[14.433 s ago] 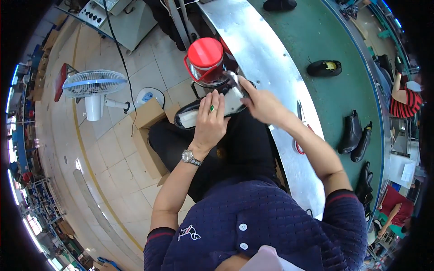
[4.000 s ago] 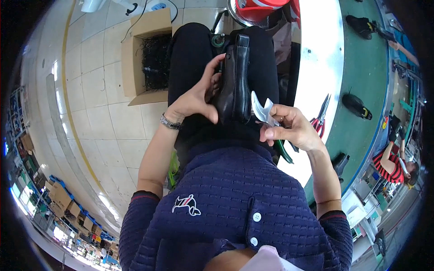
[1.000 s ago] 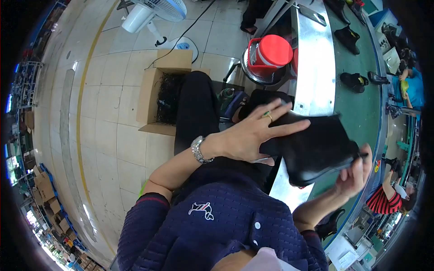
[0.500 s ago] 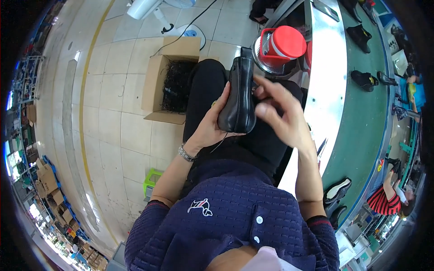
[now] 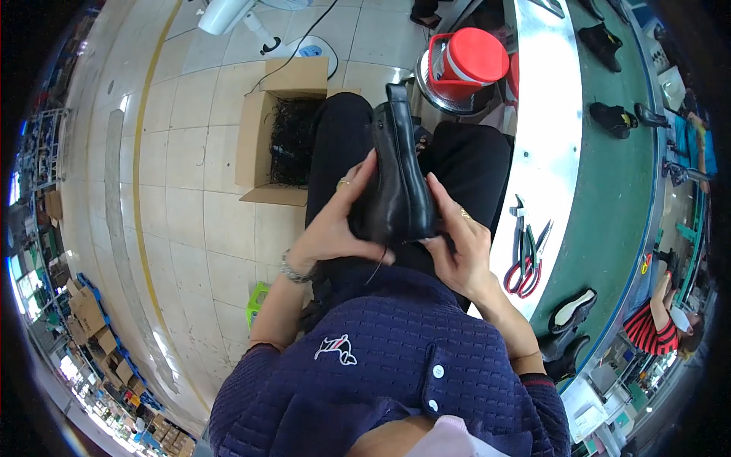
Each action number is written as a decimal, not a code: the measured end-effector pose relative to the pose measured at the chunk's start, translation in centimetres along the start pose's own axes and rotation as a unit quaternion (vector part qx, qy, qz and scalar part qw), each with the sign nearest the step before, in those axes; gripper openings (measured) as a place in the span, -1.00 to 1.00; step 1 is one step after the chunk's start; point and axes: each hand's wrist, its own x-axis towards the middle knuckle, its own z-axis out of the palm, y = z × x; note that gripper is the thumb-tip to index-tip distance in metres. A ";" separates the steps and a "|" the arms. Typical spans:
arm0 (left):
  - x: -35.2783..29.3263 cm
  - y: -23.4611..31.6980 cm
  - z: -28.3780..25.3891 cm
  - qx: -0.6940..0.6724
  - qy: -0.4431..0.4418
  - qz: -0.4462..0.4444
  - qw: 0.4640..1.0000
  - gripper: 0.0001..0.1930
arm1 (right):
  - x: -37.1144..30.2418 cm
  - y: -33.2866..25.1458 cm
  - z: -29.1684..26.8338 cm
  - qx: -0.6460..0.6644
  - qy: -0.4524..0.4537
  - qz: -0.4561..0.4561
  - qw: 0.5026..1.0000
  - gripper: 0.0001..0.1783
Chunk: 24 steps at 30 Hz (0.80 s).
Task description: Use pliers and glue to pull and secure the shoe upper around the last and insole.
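Note:
A shiny black leather boot is held up over my lap, its pull-loop end pointing away from me. My left hand closes on its left side, fingers along the leather and thumb at the near end. On the boot's right side, my right hand has its fingers and thumb pressed against the leather. From the near end hangs a thin dark thread, close to my left thumb. The underside of the boot is hidden from me.
Left of my knees stands an open cardboard box with dark stringy scraps. A red-lidded container rests on a round stool. Red-handled scissors lie on the metal bench; several shoes sit on the green conveyor.
My right hand has come down onto the boot's right side from beside it. The boot has turned and tilted slightly. The scissors on the bench now show fully.

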 end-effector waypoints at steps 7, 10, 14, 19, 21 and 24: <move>2.3 2.0 -2.0 -0.386 0.155 -0.099 0.904 0.30 | 0.9 -0.2 -0.9 0.354 -0.106 0.089 0.925 -0.19; 2.9 1.9 -1.3 -0.277 0.162 -0.057 0.946 0.10 | 3.2 -0.2 -4.5 0.263 -0.231 0.175 0.920 -0.26; 2.9 0.8 -0.1 -0.099 0.131 -0.055 0.985 -0.17 | 3.2 2.5 -3.8 0.167 -0.239 0.203 0.935 -0.52; 3.0 0.2 -0.3 -0.087 0.103 -0.064 0.989 -0.16 | 3.5 1.6 -3.1 0.112 -0.208 0.231 0.944 -0.69; 3.2 -0.1 -0.9 -0.065 0.095 -0.057 0.992 -0.17 | 2.9 2.2 -2.1 0.097 -0.183 0.234 0.950 -0.71; 3.1 -0.2 -1.1 -0.054 0.092 -0.047 0.993 -0.18 | 2.5 2.6 -0.9 0.065 -0.132 0.226 0.963 -0.74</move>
